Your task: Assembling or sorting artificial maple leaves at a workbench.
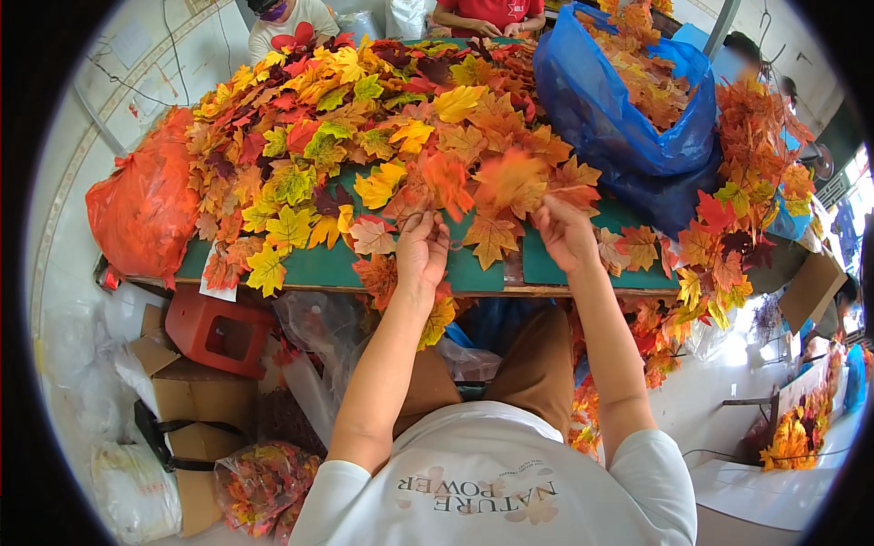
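Note:
Artificial maple leaves [364, 118] in red, orange, yellow and green are heaped across a green-topped table [319, 264]. My left hand [424, 253] is closed at the table's near edge, its fingertips at a blurred orange-red maple leaf [446, 182]; the exact grip is partly hidden by the fingers. To its right, my right hand [566, 235] is pinched at the edge of another blurred orange maple leaf [512, 178]. An orange-yellow leaf [492, 238] lies between the hands, and a pale peach leaf [371, 235] is just left of my left hand.
A blue plastic bag [610, 118] of orange leaves stands at the right back, beside hanging leaf strands [719, 246]. At left sits a full red bag [146, 205]. Below are a red stool [218, 328] and cardboard box [205, 409]. Two people [492, 14] are across the table.

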`<state>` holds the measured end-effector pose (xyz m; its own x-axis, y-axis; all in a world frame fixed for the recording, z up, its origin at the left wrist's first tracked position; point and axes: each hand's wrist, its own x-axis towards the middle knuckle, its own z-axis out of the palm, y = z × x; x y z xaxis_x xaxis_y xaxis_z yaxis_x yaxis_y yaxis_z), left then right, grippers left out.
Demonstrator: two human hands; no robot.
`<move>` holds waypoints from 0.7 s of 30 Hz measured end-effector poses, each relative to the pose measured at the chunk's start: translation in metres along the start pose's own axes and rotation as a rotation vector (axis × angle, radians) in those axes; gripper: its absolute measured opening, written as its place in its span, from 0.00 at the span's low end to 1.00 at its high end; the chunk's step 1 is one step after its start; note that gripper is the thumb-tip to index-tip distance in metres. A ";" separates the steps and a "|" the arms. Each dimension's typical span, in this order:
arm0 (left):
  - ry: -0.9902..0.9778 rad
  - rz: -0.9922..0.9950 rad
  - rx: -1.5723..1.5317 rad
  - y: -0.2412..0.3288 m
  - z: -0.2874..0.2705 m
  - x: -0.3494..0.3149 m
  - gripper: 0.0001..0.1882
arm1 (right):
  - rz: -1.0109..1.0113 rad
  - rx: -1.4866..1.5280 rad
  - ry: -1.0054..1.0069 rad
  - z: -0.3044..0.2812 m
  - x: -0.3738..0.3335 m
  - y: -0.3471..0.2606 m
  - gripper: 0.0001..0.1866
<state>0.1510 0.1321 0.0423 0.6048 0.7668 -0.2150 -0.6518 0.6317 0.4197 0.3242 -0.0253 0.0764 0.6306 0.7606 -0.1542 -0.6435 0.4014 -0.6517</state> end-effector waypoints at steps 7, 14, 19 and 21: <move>-0.206 -0.087 0.213 0.029 -0.001 -0.064 0.24 | -0.539 0.223 0.087 0.031 -0.037 0.020 0.04; -0.173 0.100 0.424 0.034 -0.014 -0.142 0.29 | -0.250 -0.196 -0.044 0.072 -0.099 0.112 0.06; -0.162 0.140 0.452 0.029 -0.033 -0.154 0.29 | -0.046 -0.075 -0.098 0.074 -0.118 0.146 0.06; -0.166 0.126 0.455 0.030 -0.037 -0.157 0.29 | -0.005 -0.052 -0.077 0.071 -0.119 0.154 0.06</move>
<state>0.0199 0.0349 0.0556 0.6228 0.7823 -0.0101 -0.4809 0.3930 0.7837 0.1196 -0.0181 0.0471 0.5968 0.7968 -0.0947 -0.6160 0.3793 -0.6904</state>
